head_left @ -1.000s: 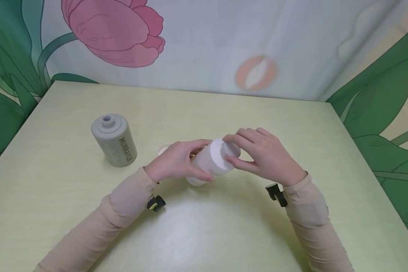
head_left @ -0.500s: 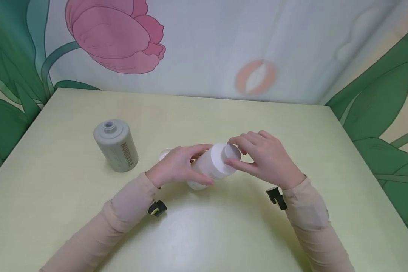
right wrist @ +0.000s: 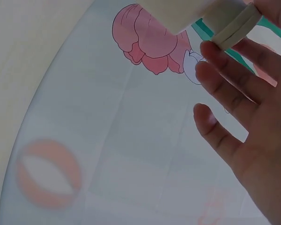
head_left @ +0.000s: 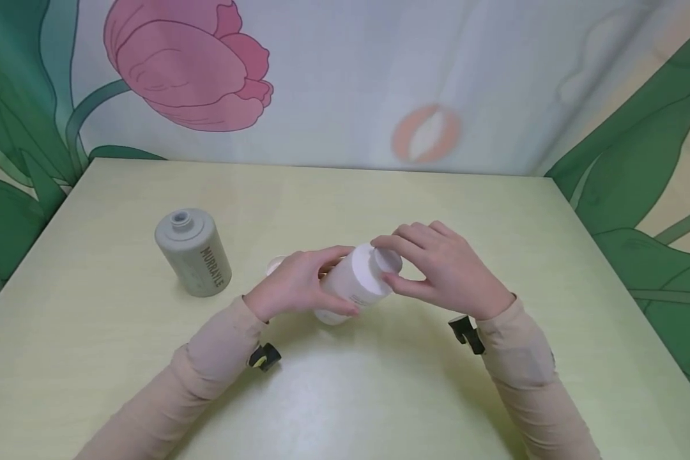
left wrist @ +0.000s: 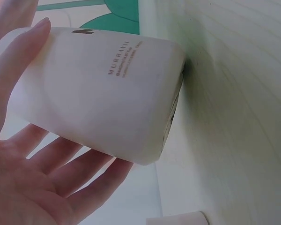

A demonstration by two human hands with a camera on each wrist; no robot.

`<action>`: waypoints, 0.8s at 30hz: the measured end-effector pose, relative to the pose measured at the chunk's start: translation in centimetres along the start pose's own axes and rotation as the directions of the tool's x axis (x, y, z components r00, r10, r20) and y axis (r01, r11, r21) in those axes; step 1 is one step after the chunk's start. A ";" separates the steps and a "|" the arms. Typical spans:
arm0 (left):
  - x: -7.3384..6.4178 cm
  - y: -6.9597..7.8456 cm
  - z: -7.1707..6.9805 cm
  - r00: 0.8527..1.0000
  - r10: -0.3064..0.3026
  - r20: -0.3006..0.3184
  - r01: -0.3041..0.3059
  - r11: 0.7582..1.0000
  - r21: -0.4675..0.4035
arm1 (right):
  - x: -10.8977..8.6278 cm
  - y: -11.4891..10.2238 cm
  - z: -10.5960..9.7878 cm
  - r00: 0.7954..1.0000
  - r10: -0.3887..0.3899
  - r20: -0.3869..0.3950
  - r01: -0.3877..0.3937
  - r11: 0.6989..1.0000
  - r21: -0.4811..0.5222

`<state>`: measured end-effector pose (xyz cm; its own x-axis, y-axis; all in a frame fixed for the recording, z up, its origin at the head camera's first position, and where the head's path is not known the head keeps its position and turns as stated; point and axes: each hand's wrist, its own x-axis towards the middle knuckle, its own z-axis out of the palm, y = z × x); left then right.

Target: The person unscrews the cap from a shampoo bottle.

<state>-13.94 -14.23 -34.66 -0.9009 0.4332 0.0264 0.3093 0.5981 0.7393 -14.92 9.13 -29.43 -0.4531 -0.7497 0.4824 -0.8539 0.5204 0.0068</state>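
My left hand [head_left: 296, 284] grips a white bottle [head_left: 345, 281] round its body, thumb on the near side and fingers on the far side. The bottle leans, its top toward the right; in the left wrist view its printed side [left wrist: 122, 61] faces the camera and its base edge is close to the table. At its top, my right hand [head_left: 443, 271] pinches the round white cap [head_left: 388, 260] between thumb and fingers. In the right wrist view the cap [right wrist: 236, 26] sits at the bottle's end, with the other fingers spread away from it.
A grey bottle [head_left: 192, 252] lettered MURRAYLE stands upright on the left, its neck uncapped. A small whitish round object [head_left: 274, 263] lies partly hidden behind my left hand. The pale table [head_left: 333, 396] ends at a flower-printed curtain [head_left: 322, 83].
The head view tilts and shifts slightly. The right fingers shift slightly round the cap, while the left hand keeps its hold on the white bottle.
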 end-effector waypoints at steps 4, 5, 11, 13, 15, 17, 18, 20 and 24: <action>0.0 -0.1 0.1 1.000 0.011 0.005 -0.011 1.000 -0.021 | -0.1 0.0 0.1 0.999 0.046 -0.010 -0.046 0.999 0.004; 0.0 -0.2 0.2 1.000 0.014 0.006 -0.014 1.000 -0.022 | -0.2 0.0 0.1 0.998 0.055 -0.013 -0.054 0.998 0.009; 0.0 -0.1 0.2 1.000 0.026 0.006 -0.025 0.999 -0.031 | -0.1 0.0 0.1 0.998 0.049 -0.027 -0.048 0.999 0.012; 0.0 0.0 0.1 1.000 0.031 0.004 -0.031 0.999 -0.036 | -0.1 0.0 0.0 0.999 0.033 -0.027 -0.033 0.999 0.000; 0.0 0.1 0.1 0.999 0.034 0.005 -0.034 0.999 -0.036 | -0.1 0.0 -0.2 1.000 0.010 -0.018 -0.011 1.000 -0.005; 0.0 0.1 0.1 0.999 0.035 0.005 -0.034 0.999 -0.033 | -0.1 0.0 -0.3 1.000 -0.013 -0.005 0.013 1.000 -0.006; 0.0 0.1 0.1 0.999 0.035 0.006 -0.035 0.999 -0.031 | -0.1 0.0 -0.4 1.000 -0.023 0.003 0.023 1.000 -0.005; 0.1 0.1 0.1 1.000 0.030 0.009 -0.029 0.999 -0.027 | -0.1 0.0 -0.5 0.999 -0.033 0.015 0.033 0.999 0.002; 0.1 0.0 0.1 1.000 0.023 0.013 -0.022 0.999 -0.026 | -0.2 -0.1 -0.5 1.000 -0.006 0.018 0.006 1.000 -0.007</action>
<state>-13.98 -14.10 -34.76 -0.8895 0.4556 0.0343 0.3215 0.5707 0.7556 -14.62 9.45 -29.05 -0.4526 -0.7599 0.4666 -0.8547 0.5189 0.0160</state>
